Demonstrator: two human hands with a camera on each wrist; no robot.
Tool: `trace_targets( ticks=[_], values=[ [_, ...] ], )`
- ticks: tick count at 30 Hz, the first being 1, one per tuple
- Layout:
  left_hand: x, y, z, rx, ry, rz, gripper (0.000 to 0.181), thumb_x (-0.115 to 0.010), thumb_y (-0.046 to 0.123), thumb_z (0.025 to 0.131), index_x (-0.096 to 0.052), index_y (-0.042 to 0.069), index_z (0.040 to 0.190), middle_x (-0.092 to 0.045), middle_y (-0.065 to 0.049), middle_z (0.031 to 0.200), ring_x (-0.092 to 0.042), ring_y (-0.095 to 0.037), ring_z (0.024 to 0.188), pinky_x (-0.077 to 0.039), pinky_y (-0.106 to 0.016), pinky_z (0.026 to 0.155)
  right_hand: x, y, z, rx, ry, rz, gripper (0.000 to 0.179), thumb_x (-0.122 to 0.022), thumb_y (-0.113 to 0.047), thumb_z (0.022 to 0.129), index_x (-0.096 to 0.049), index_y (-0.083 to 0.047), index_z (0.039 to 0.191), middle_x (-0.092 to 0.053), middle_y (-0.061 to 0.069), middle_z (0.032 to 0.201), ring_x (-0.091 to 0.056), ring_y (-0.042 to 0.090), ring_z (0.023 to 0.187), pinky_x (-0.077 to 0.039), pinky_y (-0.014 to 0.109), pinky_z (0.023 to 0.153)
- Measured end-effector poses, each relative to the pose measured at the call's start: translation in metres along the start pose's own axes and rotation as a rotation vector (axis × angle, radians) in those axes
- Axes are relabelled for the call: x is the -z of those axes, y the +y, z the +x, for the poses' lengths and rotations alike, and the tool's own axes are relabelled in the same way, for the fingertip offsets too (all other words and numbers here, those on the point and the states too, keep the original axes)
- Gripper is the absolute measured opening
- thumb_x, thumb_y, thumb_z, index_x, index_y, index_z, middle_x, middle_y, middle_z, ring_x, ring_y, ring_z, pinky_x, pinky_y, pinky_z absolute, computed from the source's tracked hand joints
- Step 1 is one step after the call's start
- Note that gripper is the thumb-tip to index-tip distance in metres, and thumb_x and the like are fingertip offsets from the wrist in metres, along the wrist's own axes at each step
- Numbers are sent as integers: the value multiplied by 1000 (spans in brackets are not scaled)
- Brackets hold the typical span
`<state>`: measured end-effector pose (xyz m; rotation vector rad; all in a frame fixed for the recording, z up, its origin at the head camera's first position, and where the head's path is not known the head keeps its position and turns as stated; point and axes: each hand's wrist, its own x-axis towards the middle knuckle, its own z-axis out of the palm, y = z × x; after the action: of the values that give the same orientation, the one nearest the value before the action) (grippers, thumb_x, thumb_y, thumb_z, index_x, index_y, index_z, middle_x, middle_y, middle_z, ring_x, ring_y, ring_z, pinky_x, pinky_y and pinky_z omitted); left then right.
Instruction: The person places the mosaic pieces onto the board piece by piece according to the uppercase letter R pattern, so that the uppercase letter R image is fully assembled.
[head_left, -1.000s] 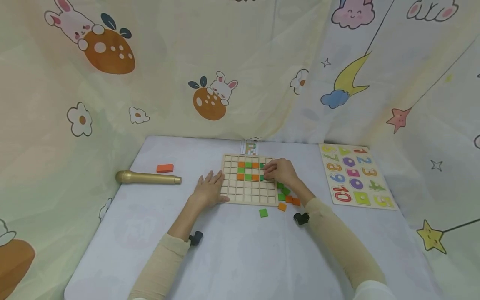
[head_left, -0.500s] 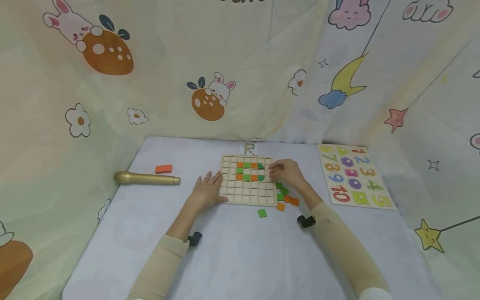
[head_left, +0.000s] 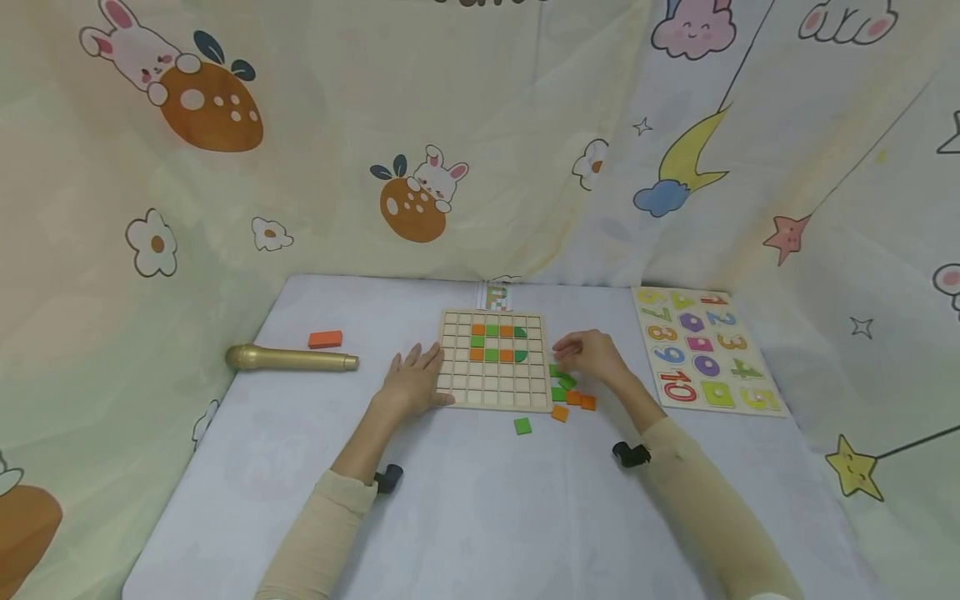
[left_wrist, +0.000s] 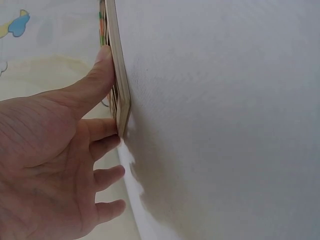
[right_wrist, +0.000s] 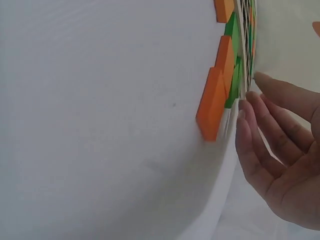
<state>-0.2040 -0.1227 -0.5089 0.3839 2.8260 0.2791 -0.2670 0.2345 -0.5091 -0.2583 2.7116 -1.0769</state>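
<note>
In the head view a wooden grid board (head_left: 495, 390) lies mid-table. Orange tiles (head_left: 478, 331), green square tiles and two rounded dark green tiles (head_left: 521, 356) form a small pattern in its upper cells. My left hand (head_left: 411, 382) rests at the board's left edge with fingers spread; the left wrist view shows the thumb on the board's rim (left_wrist: 121, 75). Off the right edge hovers my right hand (head_left: 595, 356), fingers loosely bent and nothing seen between them. Just below it are several loose green tiles (head_left: 558, 394) and orange tiles (head_left: 588, 402).
One green tile (head_left: 522, 426) lies in front of the board. A gold toy microphone (head_left: 292, 358) and a red-orange block (head_left: 325, 339) are at left. At right lies a number puzzle board (head_left: 697, 392); a small pattern card (head_left: 495, 297) sits behind the grid board.
My right hand has drawn back rightward from the rounded green tiles on the board to beside its right edge, uncovering them. My left hand stays at the left edge.
</note>
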Motion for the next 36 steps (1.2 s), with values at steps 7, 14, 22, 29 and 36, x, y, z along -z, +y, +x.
trace_targets(
  ticks=[7,14,22,29,36],
  values=[
    [-1,-2,1,-9,0,9,101,-71,57,93,-24,5,166,-17,-12,174,-11,-42,159,-11,-66,125,-1,3,-7,11,-21,-14,36,-85,-7,85,-75,-7,119,-79,5,105,-73,24,98,-57,46,91],
    [-3,-4,3,-14,1,4,101,-71,57,93,-24,5,166,-16,-12,174,-11,-43,159,-11,-67,125,-1,5,-6,15,6,-34,37,-87,-8,83,-76,-8,119,-77,4,98,-70,21,88,-57,36,77],
    [-2,-4,0,-12,1,-9,102,-71,57,92,-24,5,166,-16,-12,174,-10,-42,159,-11,-66,126,10,0,-1,30,31,-40,34,-84,-10,86,-76,-6,118,-76,6,93,-64,27,93,-50,35,75],
    [-3,-5,1,-8,0,-3,102,-72,57,92,-24,5,166,-17,-12,174,-10,-42,159,-11,-66,126,13,-8,8,63,60,-11,35,-83,-7,87,-75,-4,121,-77,8,96,-66,27,93,-51,33,71],
    [-4,-6,2,-6,1,2,102,-71,59,92,-24,6,166,-17,-11,174,-10,-41,160,-11,-65,126,8,-15,21,62,80,16,34,-81,-8,88,-75,-6,122,-77,6,97,-64,25,92,-51,31,70]
  ],
)
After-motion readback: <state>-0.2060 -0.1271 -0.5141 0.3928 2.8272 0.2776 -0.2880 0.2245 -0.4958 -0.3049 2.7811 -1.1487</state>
